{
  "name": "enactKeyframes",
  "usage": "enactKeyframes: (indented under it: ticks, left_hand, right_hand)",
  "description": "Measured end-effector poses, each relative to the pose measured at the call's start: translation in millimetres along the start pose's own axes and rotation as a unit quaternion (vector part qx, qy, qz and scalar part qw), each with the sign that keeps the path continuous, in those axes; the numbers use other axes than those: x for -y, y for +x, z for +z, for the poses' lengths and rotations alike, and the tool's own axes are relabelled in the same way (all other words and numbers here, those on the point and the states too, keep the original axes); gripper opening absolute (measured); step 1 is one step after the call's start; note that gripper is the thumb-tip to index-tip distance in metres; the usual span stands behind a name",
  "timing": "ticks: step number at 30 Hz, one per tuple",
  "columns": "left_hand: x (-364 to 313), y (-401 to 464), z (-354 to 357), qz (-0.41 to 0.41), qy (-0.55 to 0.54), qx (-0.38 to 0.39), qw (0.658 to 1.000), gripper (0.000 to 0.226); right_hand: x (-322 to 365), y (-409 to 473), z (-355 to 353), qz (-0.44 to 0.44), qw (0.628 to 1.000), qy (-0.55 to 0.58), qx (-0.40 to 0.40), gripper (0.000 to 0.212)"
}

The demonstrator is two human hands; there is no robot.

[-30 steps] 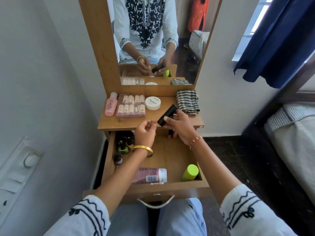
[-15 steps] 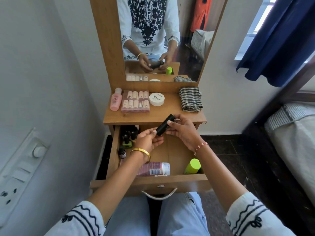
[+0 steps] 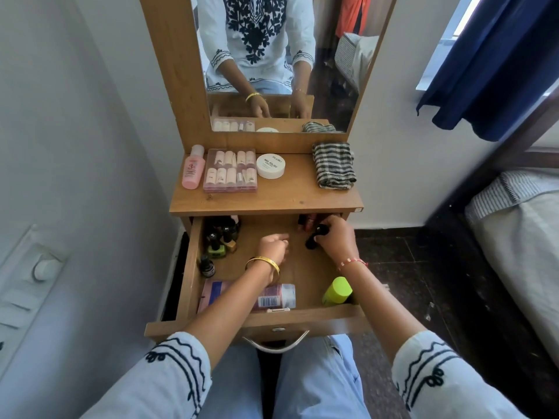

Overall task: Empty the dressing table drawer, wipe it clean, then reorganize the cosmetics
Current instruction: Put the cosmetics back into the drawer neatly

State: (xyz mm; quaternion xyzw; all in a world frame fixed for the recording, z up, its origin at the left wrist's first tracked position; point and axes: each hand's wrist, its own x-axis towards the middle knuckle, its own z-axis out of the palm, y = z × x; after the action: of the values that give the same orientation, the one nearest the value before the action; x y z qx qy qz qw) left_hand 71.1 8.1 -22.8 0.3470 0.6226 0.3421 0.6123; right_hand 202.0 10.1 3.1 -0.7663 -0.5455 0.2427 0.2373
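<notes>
A black tube (image 3: 313, 237) is gripped in the right hand (image 3: 335, 238), fingers curled round it, low inside the open drawer (image 3: 193, 267) at its right rear. Its long axis runs roughly from the far right toward the near left, the lower end pointing toward the drawer floor; which end is the cap cannot be told. Half a second ago the tube was held above the drawer by both hands, just in front of the tabletop (image 3: 272, 198) edge; now it has been lowered into the drawer by the right hand alone, and the left hand (image 3: 273, 244) has come off it and is held over the drawer middle with fingers loosely curled, holding nothing. In the drawer, dark nail-polish bottles (image 3: 220, 237) are clustered at the left rear, a small dark bottle (image 3: 207, 266) stands nearer on the left, a pink bottle (image 3: 272, 296) lies on its side along the front wall, and a lime-green bottle (image 3: 337, 291) lies at the right front. On the tabletop are set a pink lotion bottle (image 3: 192, 169), a clear case (image 3: 230, 170) of small vials, a white jar (image 3: 270, 165) and a folded striped cloth (image 3: 333, 165).
</notes>
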Motion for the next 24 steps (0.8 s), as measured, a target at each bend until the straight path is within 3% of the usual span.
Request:
enactKeyframes:
  ticks: [14,20,24]
  left_hand:
    - [1.1,16.6,20.0,-0.003,0.014,0.0,1.0,0.031]
    - [-5.2,8.9,19.0,0.042,0.039,0.005,0.998,0.032]
    - [-12.3,-2.9,13.6,0.098,0.036,-0.026,0.994,0.027]
  right_hand:
    - [-1.8,12.9,16.8,0.008,0.997,0.064,-0.03,0.032]
    - [-0.9,9.2,14.4,0.009,0.998,0.038,-0.049,0.034]
    - [5.9,-6.2,8.7,-0.048,0.993,-0.025,-0.107,0.027]
